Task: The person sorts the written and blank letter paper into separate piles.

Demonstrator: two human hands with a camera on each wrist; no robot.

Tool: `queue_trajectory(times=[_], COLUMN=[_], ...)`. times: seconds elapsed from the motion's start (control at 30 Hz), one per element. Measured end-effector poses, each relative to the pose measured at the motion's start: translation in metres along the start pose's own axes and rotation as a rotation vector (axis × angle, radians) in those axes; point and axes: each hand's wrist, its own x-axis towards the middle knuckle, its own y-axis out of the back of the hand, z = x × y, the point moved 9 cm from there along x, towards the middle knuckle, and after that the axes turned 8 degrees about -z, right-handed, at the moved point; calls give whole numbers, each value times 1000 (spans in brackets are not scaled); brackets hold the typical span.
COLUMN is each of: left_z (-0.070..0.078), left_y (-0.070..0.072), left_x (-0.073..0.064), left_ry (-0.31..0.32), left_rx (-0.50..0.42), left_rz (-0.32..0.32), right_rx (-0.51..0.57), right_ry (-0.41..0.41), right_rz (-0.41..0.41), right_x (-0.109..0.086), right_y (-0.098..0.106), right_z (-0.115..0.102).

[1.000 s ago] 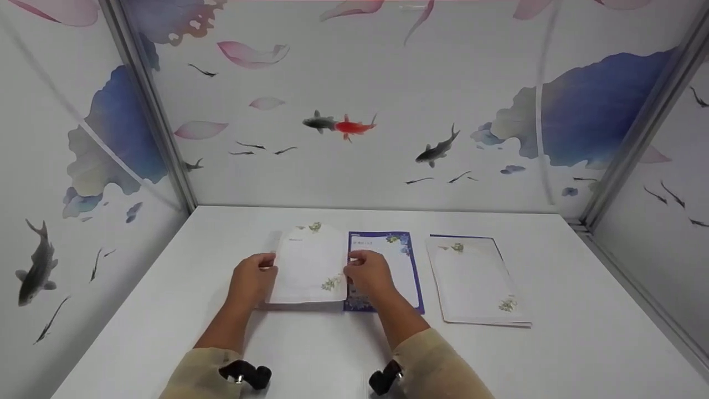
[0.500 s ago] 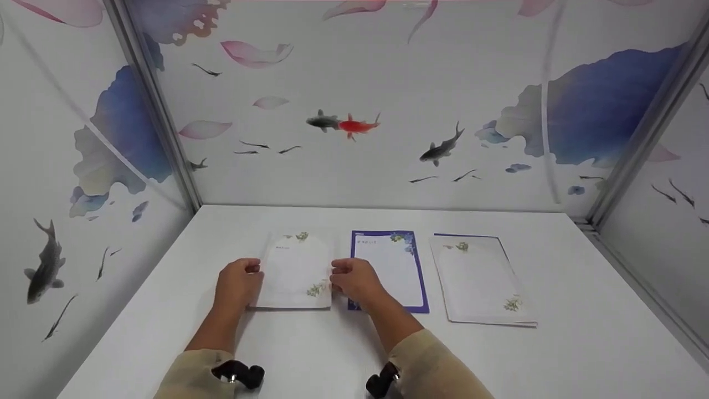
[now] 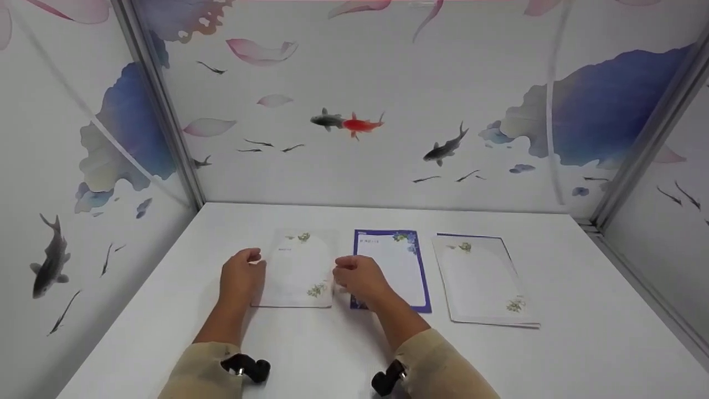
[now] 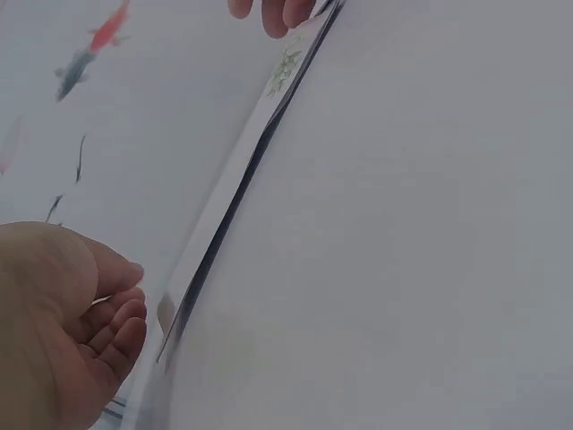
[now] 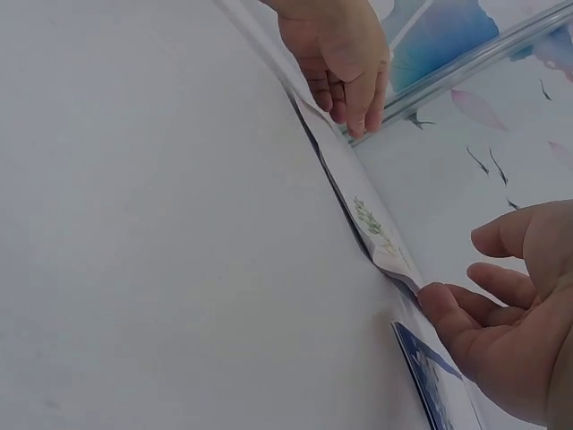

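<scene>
A white sheet with green leaf prints (image 3: 296, 269) lies on the table's left part, over something with a dark edge that shows in both wrist views. My left hand (image 3: 239, 277) is beside its left edge, fingers loosely bent; in the left wrist view nothing is between the left hand's fingers (image 4: 121, 331). At the opposite edge is my right hand (image 3: 363, 280). The right wrist view has its fingers (image 5: 488, 309) spread, with one fingertip at the sheet's corner. Under the right wrist lies a purple-bordered sheet (image 3: 393, 271), partly hidden by that hand.
Farther right, another leaf-printed sheet (image 3: 482, 285) lies over a blue-edged one, slightly turned. The white table (image 3: 310, 354) is bounded by printed wall panels (image 3: 266, 177) with metal posts at the corners.
The leaf-printed sheet came down leftward, off the purple-bordered sheet that it partly covered, and now lies flat. Both hands moved left with it and have loosened from its edges.
</scene>
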Motion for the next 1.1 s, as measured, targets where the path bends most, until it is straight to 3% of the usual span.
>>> queue_trajectory(times=[0.13, 0.4, 0.7, 0.87, 0.97, 1.1], left_z=[19, 55, 91, 113, 119, 119], left_y=[-12, -64, -114, -144, -152, -152], left_x=[2, -3, -15, -22, -24, -26], left_ry=[-44, -135, -140, -183, -190, -175], left_rx=[-40, -95, -118, -120, -113, -97], left_rz=[3, -104, -186, -261, -287, -282], right_rx=[-20, -26, -44, -92, -118, -139], right_ry=[19, 25, 16, -2, -16, -17], right_rz=[-4, 28, 89, 123, 137, 132], right_x=[-1, -8, -23, -32, -34, -35], right_y=[12, 58, 122, 155, 166, 170], right_z=[-1, 9, 25, 35, 39, 41])
